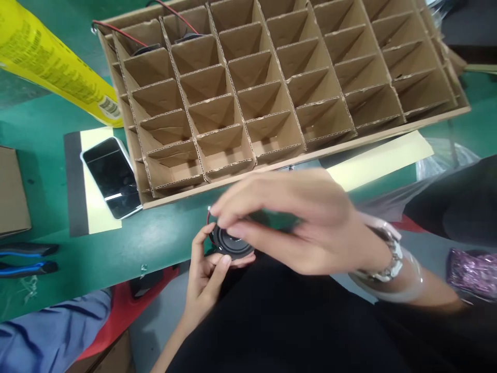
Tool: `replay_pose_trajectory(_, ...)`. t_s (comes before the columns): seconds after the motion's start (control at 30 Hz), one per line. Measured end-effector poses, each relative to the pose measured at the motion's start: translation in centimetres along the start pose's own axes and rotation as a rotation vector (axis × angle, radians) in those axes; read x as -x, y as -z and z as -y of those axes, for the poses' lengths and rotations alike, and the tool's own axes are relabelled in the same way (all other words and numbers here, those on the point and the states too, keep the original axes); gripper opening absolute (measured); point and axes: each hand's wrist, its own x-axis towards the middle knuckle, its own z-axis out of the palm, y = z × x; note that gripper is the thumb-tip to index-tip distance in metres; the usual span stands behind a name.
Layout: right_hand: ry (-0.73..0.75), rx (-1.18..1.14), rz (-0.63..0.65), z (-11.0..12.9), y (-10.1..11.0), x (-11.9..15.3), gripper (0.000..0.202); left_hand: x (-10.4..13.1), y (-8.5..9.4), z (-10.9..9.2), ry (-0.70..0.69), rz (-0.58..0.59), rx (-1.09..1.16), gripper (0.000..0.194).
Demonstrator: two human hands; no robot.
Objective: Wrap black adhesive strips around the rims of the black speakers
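At the near edge of the green table (pixel 54 160), both hands meet over a small round black speaker (pixel 232 243). Left hand (pixel 204 269) comes up from below, thumb and fingers curled round the speaker's rim, holding it just over the table edge. Right hand (pixel 295 223) reaches across from the right, blurred, fingers bunched narrow with tips on or just above the speaker's top; whether it actually grips cannot be told. A thin red wire shows at the speaker's upper left. Wristwatch (pixel 390 254) and a clear bangle sit on the right wrist.

Just beyond the hands lies a large cardboard divider tray (pixel 279 77) with a grid of cells; two far-left cells at the back hold dark speakers with red wires (pixel 116 30). Left of the tray a phone (pixel 112 176) lies face up on a cream-and-black sheet. Yellow roll (pixel 54 62) lies at the far left, blue-handled pliers (pixel 27 259) near the left edge, purple glittery item (pixel 471 272) at far right.
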Motion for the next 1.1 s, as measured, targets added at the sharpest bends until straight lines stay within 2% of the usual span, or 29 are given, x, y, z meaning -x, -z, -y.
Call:
replay_pose_trajectory(0.07, -0.046, -0.130, -0.105, -0.4, -0.9, 1.7, 0.009, -0.1, -0.2, -0.3, -0.040, -0.027, -0.059, 0.060)
replay_pose_trajectory(0.17, -0.210, -0.254, -0.264, -1.6, -3.8, 3.5, 0.011, -0.4, 0.6, -1.0, -0.130, -0.090, -0.285, 0.055)
replay_pose_trajectory(0.3, -0.468, -0.531, -0.447, -2.7, -7.3, 4.0, 0.016, -0.7, 2.4, -1.4, -0.301, -0.210, -0.629, 0.027)
replay_pose_trajectory(0.37, -0.508, -0.604, -0.460, -2.8, -8.0, 3.7, 0.022, -0.8, 3.0, -1.4, -0.363, -0.236, -0.695, 0.013)
replay_pose_trajectory(0.43, -0.528, -0.656, -0.450, -2.8, -8.3, 3.5, 0.025, -0.9, 3.2, -1.3, -0.411, -0.243, -0.718, 0.007)
replay_pose_trajectory(0.63, -0.526, -0.669, -0.464, -2.8, -8.4, 3.1, 0.025, -0.9, 2.9, -2.6, -0.476, -0.193, -0.855, 0.006)
replay_pose_trajectory(0.87, -0.502, -0.629, -0.496, -3.1, -8.7, 3.1, 0.021, -1.6, 3.0, -4.8, -0.388, -0.096, -0.987, 0.007)
replay_pose_trajectory(1.0, -0.510, -0.585, -0.497, -3.3, -8.6, 3.1, 0.019, -2.7, 3.3, -5.9, -0.191, -0.035, -0.957, 0.011)
replay_pose_trajectory(1.1, -0.507, -0.563, -0.486, -3.4, -8.5, 3.2, 0.019, -3.8, 3.5, -6.9, -0.001, 0.009, -0.838, 0.020)
